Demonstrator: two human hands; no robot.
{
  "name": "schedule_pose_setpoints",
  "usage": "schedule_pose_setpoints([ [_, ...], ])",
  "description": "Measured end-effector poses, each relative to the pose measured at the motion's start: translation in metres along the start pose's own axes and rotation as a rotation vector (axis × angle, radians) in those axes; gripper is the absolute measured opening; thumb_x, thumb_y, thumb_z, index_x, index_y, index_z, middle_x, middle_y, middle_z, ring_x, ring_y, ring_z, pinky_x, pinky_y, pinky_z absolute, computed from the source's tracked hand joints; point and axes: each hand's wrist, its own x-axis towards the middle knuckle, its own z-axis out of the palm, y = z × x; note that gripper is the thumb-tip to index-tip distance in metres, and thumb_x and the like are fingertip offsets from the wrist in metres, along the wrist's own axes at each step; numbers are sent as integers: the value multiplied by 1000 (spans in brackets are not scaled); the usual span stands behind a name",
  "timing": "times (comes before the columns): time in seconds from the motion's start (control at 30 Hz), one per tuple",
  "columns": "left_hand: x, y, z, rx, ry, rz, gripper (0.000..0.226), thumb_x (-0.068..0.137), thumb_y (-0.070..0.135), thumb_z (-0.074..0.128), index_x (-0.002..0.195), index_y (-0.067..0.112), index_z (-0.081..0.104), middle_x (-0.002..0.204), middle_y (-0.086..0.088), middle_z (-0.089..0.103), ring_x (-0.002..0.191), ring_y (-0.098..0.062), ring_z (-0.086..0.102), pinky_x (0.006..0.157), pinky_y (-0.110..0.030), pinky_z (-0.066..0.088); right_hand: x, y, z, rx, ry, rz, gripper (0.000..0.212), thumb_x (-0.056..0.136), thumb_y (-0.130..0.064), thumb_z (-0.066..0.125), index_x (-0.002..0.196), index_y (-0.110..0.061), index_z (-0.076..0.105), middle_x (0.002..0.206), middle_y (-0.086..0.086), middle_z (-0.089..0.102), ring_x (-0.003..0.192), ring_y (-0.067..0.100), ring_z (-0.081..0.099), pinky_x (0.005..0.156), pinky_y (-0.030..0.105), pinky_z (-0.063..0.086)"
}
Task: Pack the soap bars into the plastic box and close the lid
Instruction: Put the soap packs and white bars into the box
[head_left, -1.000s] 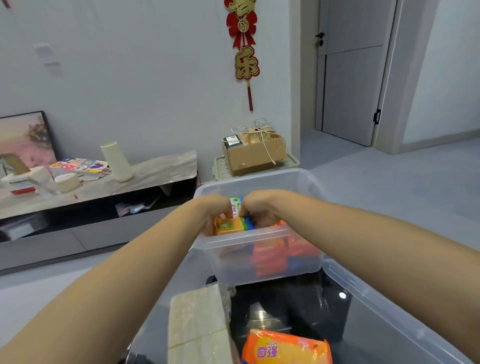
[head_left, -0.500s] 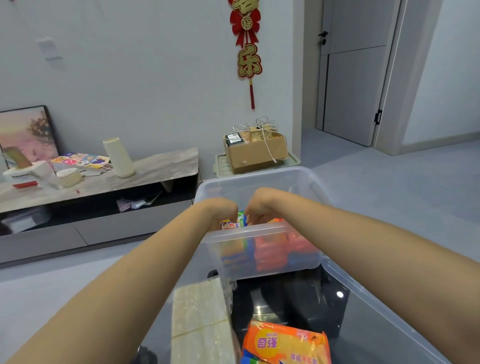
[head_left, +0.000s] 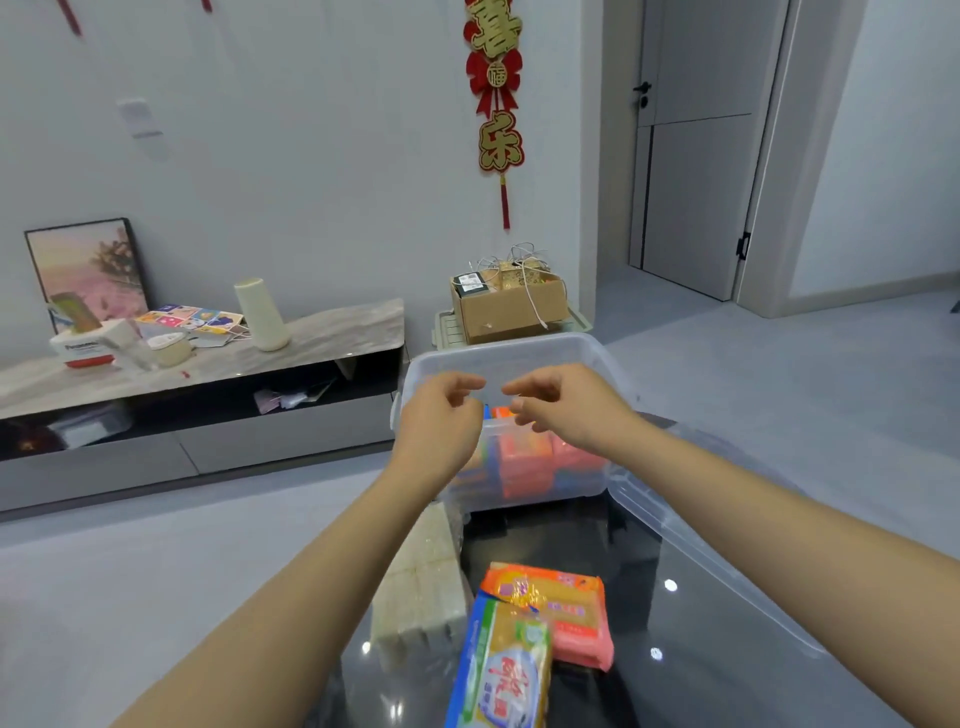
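A clear plastic box (head_left: 587, 358) stands at the far end of a dark glass table, with several orange and pink soap packs (head_left: 524, 462) showing through its front wall. My left hand (head_left: 441, 421) and my right hand (head_left: 566, 405) hover side by side above the box's near rim, fingers loosely curled and apart, holding nothing. Near me on the table lie an orange-and-pink soap pack (head_left: 566, 613) and a yellow-and-blue soap pack (head_left: 504, 670). The clear lid (head_left: 727, 561) lies flat on the table to the right, partly under my right forearm.
A stack of pale rough blocks (head_left: 421, 587) sits on the table's left edge beside the loose soap packs. Beyond the box stand a cardboard carton (head_left: 511, 306) on a tray and a low TV bench (head_left: 208, 358) with clutter. Grey floor surrounds the table.
Both hands held a soap pack down inside the box; now they have let go and risen above the rim, empty. The camera has tilted down, showing more of the near table.
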Motion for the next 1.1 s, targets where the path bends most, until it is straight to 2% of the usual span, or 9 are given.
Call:
schedule_pose_setpoints([
  [0.1,-34,-7,5,-14,-27,-14,37,87,3,45,117,14,65,106,3,62,101,-9,56,83,-19,39,-38,10,2,-51,-19,-13,30,90,-15,59,119,-14,66,104,7,73,92,22,69,90,37,55],
  [0.23,-66,-30,23,-21,-138,-129,32,88,8,49,115,15,65,110,0,64,96,-11,56,82,-23,42,-74,36,14,-132,-74,-20,30,89,-16,61,118,-14,67,107,-2,70,78,-4,57,75,10,44],
  [0.37,-87,-53,34,113,-249,-210,31,88,16,53,118,17,63,105,2,61,96,-12,57,85,-25,45,-98,68,29,-153,-123,84,28,86,-22,65,113,-18,70,115,-3,71,95,3,60,89,19,48],
  [0.5,-98,-66,35,312,-310,-248,33,84,25,60,117,19,63,118,-4,63,107,-20,61,93,-33,51,-109,86,40,-214,-174,130,29,83,-32,66,110,-21,71,109,-4,70,90,6,59,78,16,42],
  [0.6,-100,-71,32,416,-374,-223,46,80,37,67,122,20,60,124,-4,58,113,-21,58,95,-38,52,-109,89,45,-215,-215,113,30,79,-42,68,102,-26,75,98,-5,67,97,12,57,82,23,45],
  [0.73,-99,-74,32,455,-513,-219,47,75,44,71,116,21,63,119,-4,61,101,-17,64,86,-32,57,-114,86,56,-196,-309,72,36,72,-55,67,93,-28,77,72,-15,57,88,11,51,70,19,38],
  [0.8,-100,-75,32,428,-499,-205,35,76,38,72,105,20,66,112,-4,63,93,-16,67,78,-29,57,-117,84,61,-169,-328,76,37,74,-49,71,97,-21,77,75,-13,59,79,7,51,64,16,38],
  [0.93,-101,-75,32,334,-432,-157,18,78,26,73,87,12,69,88,2,66,81,-14,66,69,-23,53,-119,84,67,-103,-296,92,31,74,-40,74,93,-16,77,91,5,71,73,9,55,68,25,44],
  [1.1,-97,-70,27,226,-321,-119,17,79,22,72,66,17,63,75,1,66,71,-13,62,61,-22,49,-123,76,63,231,-176,192,17,79,-25,73,96,-23,73,84,-11,65,82,8,62,74,19,49],
])
